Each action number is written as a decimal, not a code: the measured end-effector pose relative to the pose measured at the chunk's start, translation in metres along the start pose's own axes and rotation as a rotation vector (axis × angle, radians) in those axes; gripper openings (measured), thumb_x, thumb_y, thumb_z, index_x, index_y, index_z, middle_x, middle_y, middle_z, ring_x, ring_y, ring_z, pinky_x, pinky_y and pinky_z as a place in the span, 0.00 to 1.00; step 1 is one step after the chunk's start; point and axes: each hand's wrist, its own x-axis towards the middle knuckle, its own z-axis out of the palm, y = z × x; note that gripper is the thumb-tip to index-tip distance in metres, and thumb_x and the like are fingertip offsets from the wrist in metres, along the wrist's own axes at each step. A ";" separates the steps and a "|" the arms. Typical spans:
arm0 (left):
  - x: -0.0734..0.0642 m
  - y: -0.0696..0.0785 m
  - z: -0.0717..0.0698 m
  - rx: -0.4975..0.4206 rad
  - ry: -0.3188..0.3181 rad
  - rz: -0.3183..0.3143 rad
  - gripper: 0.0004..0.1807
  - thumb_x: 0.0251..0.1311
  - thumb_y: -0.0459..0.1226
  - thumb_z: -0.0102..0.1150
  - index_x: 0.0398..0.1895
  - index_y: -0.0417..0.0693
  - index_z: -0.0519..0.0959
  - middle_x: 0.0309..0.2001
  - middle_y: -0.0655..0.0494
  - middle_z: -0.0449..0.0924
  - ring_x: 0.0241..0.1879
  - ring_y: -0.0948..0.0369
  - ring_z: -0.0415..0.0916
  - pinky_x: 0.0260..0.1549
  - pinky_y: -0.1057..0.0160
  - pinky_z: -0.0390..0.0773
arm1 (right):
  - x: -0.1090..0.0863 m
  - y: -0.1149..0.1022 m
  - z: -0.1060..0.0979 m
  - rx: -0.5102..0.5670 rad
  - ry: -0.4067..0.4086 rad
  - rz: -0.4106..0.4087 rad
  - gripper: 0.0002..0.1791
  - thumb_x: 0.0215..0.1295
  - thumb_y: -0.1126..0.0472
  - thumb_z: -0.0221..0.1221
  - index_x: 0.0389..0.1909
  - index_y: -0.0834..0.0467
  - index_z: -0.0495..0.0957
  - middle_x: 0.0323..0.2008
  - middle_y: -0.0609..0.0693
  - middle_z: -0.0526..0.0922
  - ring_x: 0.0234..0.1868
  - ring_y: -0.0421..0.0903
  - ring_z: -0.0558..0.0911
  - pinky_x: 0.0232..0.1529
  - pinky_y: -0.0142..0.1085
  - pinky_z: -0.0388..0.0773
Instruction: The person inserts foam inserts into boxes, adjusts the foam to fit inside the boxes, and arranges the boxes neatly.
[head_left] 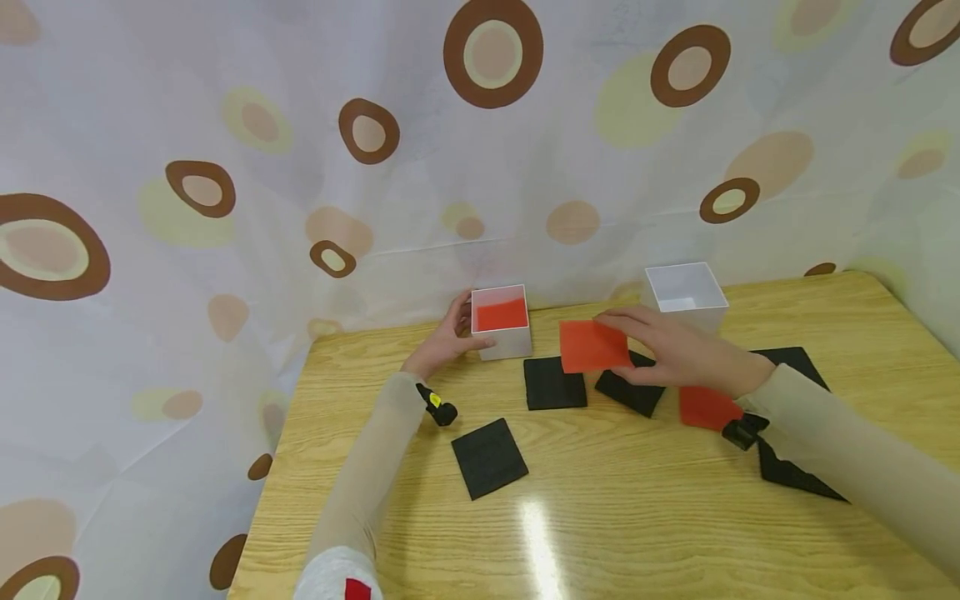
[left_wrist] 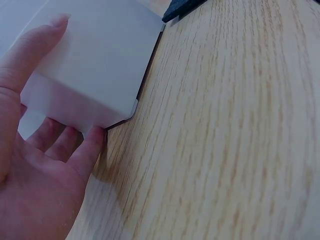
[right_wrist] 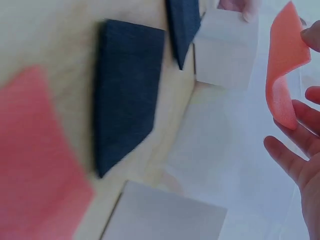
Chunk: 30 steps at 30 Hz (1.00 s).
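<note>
At the back left of the table, my left hand [head_left: 446, 337] holds a small white open-topped box [head_left: 506, 343], the thumb on its front and the fingers round its left side. Inside that box lies a red felt-like piece [head_left: 501, 315]. My right hand [head_left: 678, 352] pinches another red felt-like square [head_left: 588, 346] between thumb and fingers, in the air right of the box. In the right wrist view this red square [right_wrist: 287, 60] bends in the grip. The left wrist view shows the white box wall [left_wrist: 95, 60] against the left thumb.
Behind the right hand stands a second white box [head_left: 697, 318]. Black squares lie on the wooden table: one in front [head_left: 490, 458], one near the left box [head_left: 555, 383], one under the right hand [head_left: 633, 385]. A red piece [head_left: 705, 408] and larger black pieces [head_left: 798, 479] lie by the right forearm.
</note>
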 end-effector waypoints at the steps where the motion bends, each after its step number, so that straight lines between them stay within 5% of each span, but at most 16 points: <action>1: 0.000 0.000 0.000 0.001 0.000 -0.001 0.56 0.65 0.31 0.70 0.85 0.60 0.42 0.78 0.51 0.57 0.79 0.52 0.54 0.77 0.51 0.56 | 0.005 0.002 0.001 0.006 0.007 -0.002 0.39 0.57 0.59 0.75 0.68 0.68 0.72 0.62 0.60 0.78 0.59 0.58 0.80 0.53 0.53 0.83; 19: 0.001 0.001 -0.001 0.004 -0.001 0.000 0.56 0.65 0.31 0.70 0.85 0.61 0.42 0.78 0.53 0.57 0.79 0.52 0.54 0.77 0.52 0.57 | 0.092 0.022 0.018 0.131 0.007 0.058 0.34 0.62 0.60 0.72 0.66 0.68 0.74 0.64 0.64 0.78 0.64 0.62 0.76 0.64 0.57 0.76; 30: 0.001 0.000 -0.001 0.020 -0.003 -0.001 0.55 0.65 0.33 0.71 0.85 0.61 0.43 0.79 0.51 0.57 0.79 0.50 0.54 0.77 0.51 0.56 | 0.121 0.033 0.030 0.191 -0.036 0.100 0.32 0.65 0.59 0.70 0.67 0.67 0.75 0.65 0.63 0.77 0.65 0.60 0.76 0.67 0.55 0.74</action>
